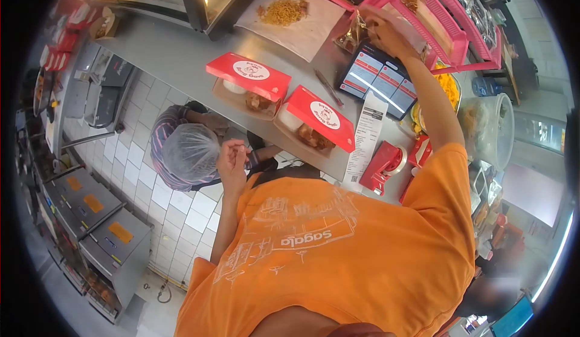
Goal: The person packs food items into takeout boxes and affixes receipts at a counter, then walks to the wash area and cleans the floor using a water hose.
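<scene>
My left hand (232, 160) is raised in front of the orange shirt, its fingers curled, with nothing visible in them. Reaching to the far side of the counter, my right hand (386, 36) has its fingers closed at a clear plastic packet (352, 35) with brown contents. Below that hand lies a tablet (378, 78) with a lit screen. Two boxes with red lids, one at the left (251, 76) and one at the right (320, 116), stand open with food inside. A pen (328, 87) and a long printed receipt (365, 140) lie beside them.
Noodles (283, 12) rest on white paper at the back. Pink baskets (444, 29) line the far right. A red tape dispenser (385, 166) sits near the counter's front edge. Left of the counter, a person in a hair net (187, 152) is low down, close to my left hand.
</scene>
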`<state>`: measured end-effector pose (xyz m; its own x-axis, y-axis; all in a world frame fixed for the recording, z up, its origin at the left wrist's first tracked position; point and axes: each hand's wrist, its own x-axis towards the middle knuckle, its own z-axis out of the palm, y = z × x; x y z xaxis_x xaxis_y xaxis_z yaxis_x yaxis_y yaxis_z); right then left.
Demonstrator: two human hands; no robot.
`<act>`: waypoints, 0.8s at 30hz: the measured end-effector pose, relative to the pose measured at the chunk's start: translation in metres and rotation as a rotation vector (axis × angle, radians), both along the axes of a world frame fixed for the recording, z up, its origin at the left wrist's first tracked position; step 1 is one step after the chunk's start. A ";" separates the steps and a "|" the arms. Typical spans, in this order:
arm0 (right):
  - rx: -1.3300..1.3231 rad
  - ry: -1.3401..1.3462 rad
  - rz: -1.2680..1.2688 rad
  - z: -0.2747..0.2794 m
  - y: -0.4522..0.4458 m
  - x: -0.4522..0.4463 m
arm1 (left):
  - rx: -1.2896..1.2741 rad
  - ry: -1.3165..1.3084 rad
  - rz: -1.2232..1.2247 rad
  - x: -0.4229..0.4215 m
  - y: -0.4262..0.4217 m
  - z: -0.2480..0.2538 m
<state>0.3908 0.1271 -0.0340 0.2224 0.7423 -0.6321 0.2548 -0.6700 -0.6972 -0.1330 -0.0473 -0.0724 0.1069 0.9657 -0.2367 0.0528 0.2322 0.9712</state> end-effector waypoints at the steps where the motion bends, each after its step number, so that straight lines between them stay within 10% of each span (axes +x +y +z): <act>1: 0.407 -0.500 0.410 0.012 -0.009 -0.001 | 0.013 0.000 -0.029 -0.003 0.004 0.003; 2: 0.816 -0.993 0.830 0.018 -0.013 -0.001 | 0.024 0.000 -0.051 -0.006 0.004 0.004; 6: 0.671 -1.004 0.755 0.009 -0.008 0.016 | 0.046 0.037 -0.074 -0.024 0.015 0.008; 11: 0.857 -1.155 -0.076 0.056 -0.077 -0.050 | 0.030 0.015 -0.146 -0.040 0.026 0.023; 15: 0.865 -0.694 -0.603 0.122 -0.163 -0.134 | 0.041 -0.155 -0.340 -0.023 0.039 0.055; 18: 0.687 -0.431 -0.541 0.164 -0.225 -0.230 | -0.027 -0.324 -0.557 0.015 0.048 0.083; 21: 0.571 0.009 -0.633 0.130 -0.259 -0.305 | -0.260 -0.475 -0.787 0.046 0.045 0.097; 24: 0.478 -0.165 -0.634 0.085 -0.278 -0.335 | -0.083 -0.272 -0.961 0.047 0.031 0.064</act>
